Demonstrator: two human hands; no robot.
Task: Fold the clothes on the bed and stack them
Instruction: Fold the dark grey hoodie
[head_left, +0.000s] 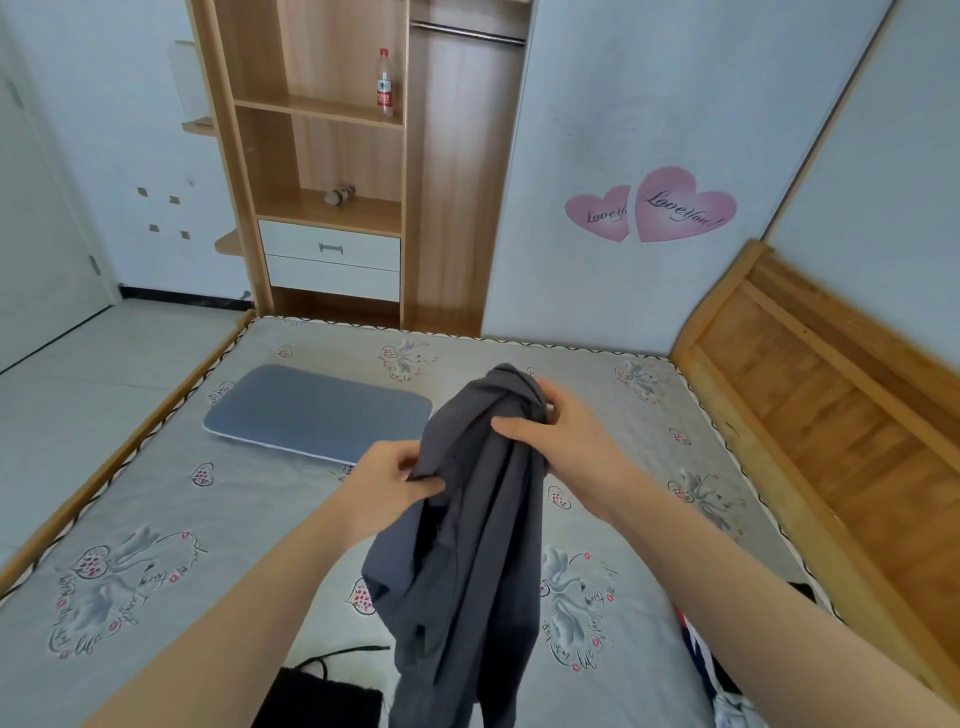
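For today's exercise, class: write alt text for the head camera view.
Two bare hands, left hand and right hand, hold up a bunched dark grey garment above a patterned mattress. A blue-grey mat lies beyond; a wooden wardrobe stands behind.

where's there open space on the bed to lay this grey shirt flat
Bare mattress lies left of the left hand, below the blue mat. Crowded near edge: black garment, striped clothes.
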